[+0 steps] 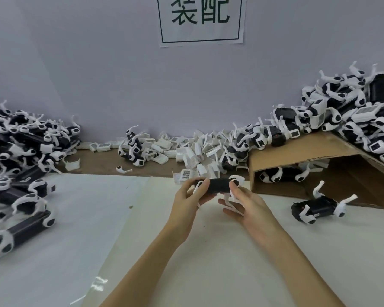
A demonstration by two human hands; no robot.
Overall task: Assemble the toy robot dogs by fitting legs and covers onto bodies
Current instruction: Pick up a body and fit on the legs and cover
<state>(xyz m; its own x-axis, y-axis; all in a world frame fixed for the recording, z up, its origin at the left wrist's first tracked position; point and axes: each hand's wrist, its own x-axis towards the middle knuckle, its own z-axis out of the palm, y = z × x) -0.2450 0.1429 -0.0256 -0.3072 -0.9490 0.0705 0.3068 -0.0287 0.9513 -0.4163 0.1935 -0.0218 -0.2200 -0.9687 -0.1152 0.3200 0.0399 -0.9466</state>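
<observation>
A white counter carries heaps of black-and-white plastic toy robot dogs: a left heap and a right heap atop a tilted brown cardboard box. Above the counter's middle, the left hand and right hand each grip one end of a black oblong toy body with white legs.

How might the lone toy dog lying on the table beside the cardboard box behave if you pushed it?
The toy dog would probably slide, not roll: its black body looks boxy. Its thin white legs stick up and out, so they could snag or bend. It looks like small, light plastic, so a nudge should move it across the smooth table.
</observation>
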